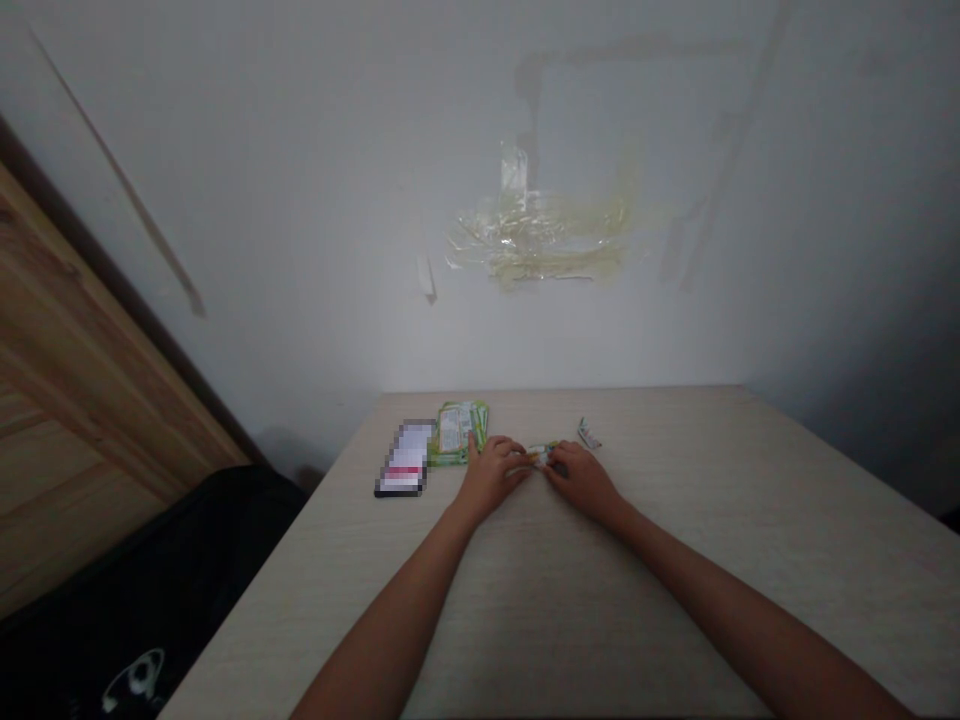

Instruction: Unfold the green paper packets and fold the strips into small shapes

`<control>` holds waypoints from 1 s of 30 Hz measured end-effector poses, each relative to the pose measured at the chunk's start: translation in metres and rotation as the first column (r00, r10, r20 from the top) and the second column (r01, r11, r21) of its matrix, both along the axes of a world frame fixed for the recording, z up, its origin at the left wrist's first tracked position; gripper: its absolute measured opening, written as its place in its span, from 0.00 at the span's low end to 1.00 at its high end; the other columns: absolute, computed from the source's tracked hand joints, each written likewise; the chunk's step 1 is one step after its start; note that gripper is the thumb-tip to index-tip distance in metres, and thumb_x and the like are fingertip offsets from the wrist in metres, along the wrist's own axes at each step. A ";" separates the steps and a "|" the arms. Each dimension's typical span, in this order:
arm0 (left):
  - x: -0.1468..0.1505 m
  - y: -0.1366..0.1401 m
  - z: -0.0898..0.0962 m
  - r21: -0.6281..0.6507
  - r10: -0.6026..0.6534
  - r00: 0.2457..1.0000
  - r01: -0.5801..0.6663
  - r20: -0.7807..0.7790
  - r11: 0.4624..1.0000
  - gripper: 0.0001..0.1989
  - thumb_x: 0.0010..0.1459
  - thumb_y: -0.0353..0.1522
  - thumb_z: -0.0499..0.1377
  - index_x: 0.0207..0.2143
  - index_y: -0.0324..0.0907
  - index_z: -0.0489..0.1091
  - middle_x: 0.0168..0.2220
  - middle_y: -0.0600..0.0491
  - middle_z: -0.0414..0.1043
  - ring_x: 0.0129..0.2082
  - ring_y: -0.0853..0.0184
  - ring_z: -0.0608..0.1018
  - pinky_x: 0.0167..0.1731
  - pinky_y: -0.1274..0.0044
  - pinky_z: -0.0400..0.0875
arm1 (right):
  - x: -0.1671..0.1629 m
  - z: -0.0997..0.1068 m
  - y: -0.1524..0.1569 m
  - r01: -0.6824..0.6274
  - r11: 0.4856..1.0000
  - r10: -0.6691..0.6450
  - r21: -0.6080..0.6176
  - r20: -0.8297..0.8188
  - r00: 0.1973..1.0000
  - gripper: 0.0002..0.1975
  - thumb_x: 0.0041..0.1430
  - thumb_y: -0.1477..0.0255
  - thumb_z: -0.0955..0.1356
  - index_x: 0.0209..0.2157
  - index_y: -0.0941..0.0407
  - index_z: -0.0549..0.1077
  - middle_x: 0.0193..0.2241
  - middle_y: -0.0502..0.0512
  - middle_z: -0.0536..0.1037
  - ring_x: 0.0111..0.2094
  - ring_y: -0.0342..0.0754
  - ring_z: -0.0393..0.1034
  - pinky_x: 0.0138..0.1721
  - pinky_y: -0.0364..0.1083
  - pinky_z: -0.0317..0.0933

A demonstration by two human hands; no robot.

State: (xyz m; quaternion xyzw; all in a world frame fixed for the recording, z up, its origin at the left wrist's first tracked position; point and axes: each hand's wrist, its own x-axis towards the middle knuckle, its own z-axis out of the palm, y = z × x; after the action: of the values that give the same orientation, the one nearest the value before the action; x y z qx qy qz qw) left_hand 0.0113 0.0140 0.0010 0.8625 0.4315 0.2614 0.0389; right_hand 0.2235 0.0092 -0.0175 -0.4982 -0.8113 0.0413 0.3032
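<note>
A small crumpled or folded packet, white with yellow and green, lies low over the table between my two hands. My left hand is closed at its left end, thumb and fingers together, with the little finger sticking out toward the stack of packets. From the right, my right hand grips the other end with curled fingers. Fingertips partly cover the packet. Just left of my left hand is a stack of flat green-and-white printed packets. A small folded packet of white and green lies beyond my right hand.
A phone with a blurred lit screen lies left of the stack. The pale wood-grain table meets a white wall bearing old tape. At the left are a wooden frame and a black cloth item.
</note>
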 end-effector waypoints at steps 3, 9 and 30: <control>0.000 0.000 -0.003 -0.006 0.006 0.999 -0.006 -0.042 1.000 0.14 0.61 0.38 0.59 0.48 0.61 0.73 0.53 0.56 0.73 0.58 0.57 0.67 0.59 0.41 0.31 | 0.002 -0.002 0.002 -0.017 1.000 0.017 0.002 -0.019 1.000 0.05 0.60 0.72 0.67 0.30 0.57 0.73 0.32 0.55 0.74 0.37 0.49 0.67 0.42 0.47 0.61; 0.002 0.000 -0.008 0.007 -0.001 0.991 0.002 -0.134 1.000 0.18 0.62 0.41 0.56 0.55 0.63 0.67 0.62 0.58 0.65 0.64 0.54 0.61 0.60 0.40 0.35 | 0.006 -0.005 0.005 -0.077 0.997 0.076 -0.003 -0.101 0.992 0.04 0.60 0.74 0.67 0.32 0.57 0.74 0.34 0.56 0.75 0.38 0.49 0.68 0.43 0.48 0.62; 0.001 -0.001 -0.006 -0.031 0.005 0.984 -0.011 -0.180 0.999 0.17 0.65 0.45 0.51 0.55 0.66 0.66 0.57 0.60 0.70 0.64 0.52 0.61 0.58 0.39 0.26 | 0.023 0.005 -0.001 -0.225 0.973 0.222 -0.039 -0.082 0.972 0.11 0.61 0.74 0.66 0.43 0.53 0.78 0.43 0.57 0.79 0.46 0.49 0.72 0.51 0.51 0.64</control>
State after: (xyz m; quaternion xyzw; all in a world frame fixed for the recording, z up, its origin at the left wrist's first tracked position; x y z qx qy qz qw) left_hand 0.0123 0.0125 -0.0049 0.8801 0.4410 0.1755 0.0124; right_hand 0.2469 0.0079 -0.0120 -0.4087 -0.8487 0.1138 0.3158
